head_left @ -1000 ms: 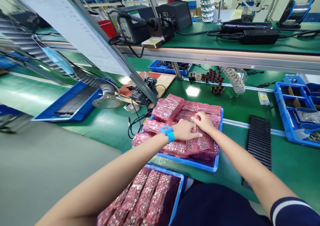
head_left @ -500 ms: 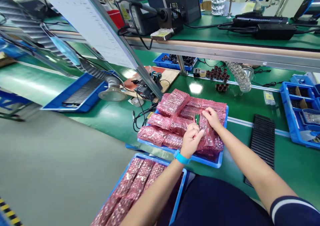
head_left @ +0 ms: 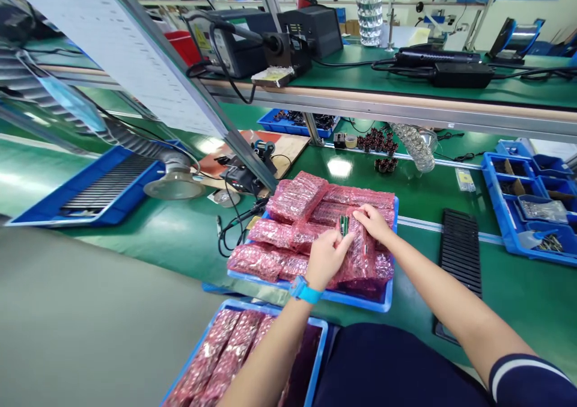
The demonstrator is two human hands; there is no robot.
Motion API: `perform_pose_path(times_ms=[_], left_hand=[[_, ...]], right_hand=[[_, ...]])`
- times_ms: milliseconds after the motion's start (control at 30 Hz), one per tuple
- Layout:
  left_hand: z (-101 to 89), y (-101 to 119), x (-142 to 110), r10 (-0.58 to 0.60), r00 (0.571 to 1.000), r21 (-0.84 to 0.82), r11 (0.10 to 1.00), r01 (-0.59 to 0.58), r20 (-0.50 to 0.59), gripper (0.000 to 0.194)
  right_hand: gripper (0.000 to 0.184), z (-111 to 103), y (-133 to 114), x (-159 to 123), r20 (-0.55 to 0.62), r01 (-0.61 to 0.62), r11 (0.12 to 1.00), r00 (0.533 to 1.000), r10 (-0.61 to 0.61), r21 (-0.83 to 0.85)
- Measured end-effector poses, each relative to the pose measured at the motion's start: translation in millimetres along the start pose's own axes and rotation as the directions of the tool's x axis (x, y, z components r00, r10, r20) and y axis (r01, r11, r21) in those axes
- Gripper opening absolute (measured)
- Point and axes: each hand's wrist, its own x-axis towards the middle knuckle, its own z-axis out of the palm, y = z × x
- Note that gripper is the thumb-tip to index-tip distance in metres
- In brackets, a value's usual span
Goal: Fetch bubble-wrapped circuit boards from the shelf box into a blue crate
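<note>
Pink bubble bag (head_left: 360, 257): lies on the pile in upper blue tray (head_left: 360, 299), between both hands.
Green circuit board (head_left: 344, 225): narrow piece, prob. a PCB, sticks up at the top end of this bag; the rest of it is hidden.
L hand (head_left: 327, 260): fingers are curled close at the board, blue wristband (head_left: 306, 291) on the wrist; cannot tell if they pinch the board or only the bag.
R hand (head_left: 374, 223): fingers lie on the bag just beside the board; its grip also cannot tell.
Done: judging from how things lie, only this 1 bag seems opened.
Left: all other bags seem closed, contents not out.
Count, upper tray: approx. 10 bags, overlapped, so exact no. is hard to tell.
Count, lower blue tray (head_left: 288, 314): 3 rows of bags visible, L arm hides part of them.
Count, other things: 1 black slotted rack (head_left: 460, 250) right of upper tray; 1 blue parts bin (head_left: 509, 202) further right; 1 soldering station (head_left: 229, 46) on the shelf ahead.
</note>
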Motion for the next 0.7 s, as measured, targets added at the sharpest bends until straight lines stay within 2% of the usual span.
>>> perform_pose_path(times_ms=[67, 133, 200, 233, 267, 300, 367, 400, 467, 500, 567, 633, 700], left_hand=[[-8.4, 5.6, 6.9, 0.105, 0.990, 0.302, 0.945, -0.128, 0.090, 0.047], [-12.8, 11.7, 9.2, 0.147, 0.954, 0.518, 0.813, -0.266, 0.260, 0.045], [-11.4, 16.6, 6.5, 0.124, 0.885, 0.534, 0.757, -0.377, 0.449, 0.049], [-8.8, 18.0, 3.3, 0.119, 0.852, 0.493, 0.771, -0.402, 0.509, 0.053], [-5.5, 18.4, -0.8, 0.126, 0.840, 0.431, 0.813, -0.392, 0.527, 0.058], [-2.1, 17.8, -5.6, 0.140, 0.853, 0.348, 0.871, -0.347, 0.502, 0.061], [2.3, 14.6, -16.8, 0.145, 0.931, 0.089, 0.979, -0.185, 0.336, 0.060], [2.3, 12.3, -22.6, 0.126, 0.965, -0.055, 0.992, -0.116, 0.232, 0.057], [-2.3, 8.0, -33.0, 0.083, 0.995, -0.292, 0.954, -0.062, 0.062, 0.052], [-6.3, 6.2, -36.9, 0.053, 0.999, -0.405, 0.913, -0.053, -0.010, 0.052], [-14.7, 4.0, -40.7, -0.060, 0.995, -0.621, 0.784, -0.004, -0.082, 0.054], [-19.5, 4.4, -38.8, -0.225, 0.972, -0.826, 0.559, 0.074, -0.066, 0.057], [-18.2, 8.6, -32.2, -0.328, 0.945, -0.925, 0.362, 0.119, -0.007, 0.060]], right_hand=[[0.027, 1.2, -3.2, -2.4, -0.029, -0.025, 0.999, 0.999, 0.024, -0.027], [0.028, 5.6, -6.2, -3.8, -0.072, -0.058, 0.997, 0.996, 0.055, -0.051], [0.032, 12.6, -9.5, -3.5, -0.112, -0.094, 0.993, 0.990, 0.085, -0.077], [0.034, 16.5, -11.1, -2.8, -0.131, -0.115, 0.989, 0.986, 0.102, -0.089], [0.036, 20.3, -12.6, -1.7, -0.149, -0.137, 0.986, 0.981, 0.122, -0.099], [0.037, 23.5, -13.7, -0.4, -0.168, -0.162, 0.981, 0.975, 0.144, -0.104], [0.039, 27.0, -14.3, 2.9, -0.194, -0.209, 0.973, 0.963, 0.188, -0.096], [0.040, 26.9, -13.6, 4.7, -0.198, -0.227, 0.970, 0.958, 0.207, -0.084], [0.041, 23.0, -10.5, 8.0, -0.189, -0.245, 0.969, 0.954, 0.233, -0.039], [0.040, 19.7, -8.7, 9.0, -0.179, -0.246, 0.969, 0.954, 0.240, -0.010], [0.040, 12.1, -6.2, 7.9, -0.148, -0.239, 0.970, 0.959, 0.243, 0.048], [0.041, 5.5, -7.5, 0.2, -0.117, -0.224, 0.972, 0.966, 0.232, 0.076], [0.043, 0.5, -13.1, -15.6, -0.122, -0.210, 0.976, 0.969, 0.216, 0.060]])
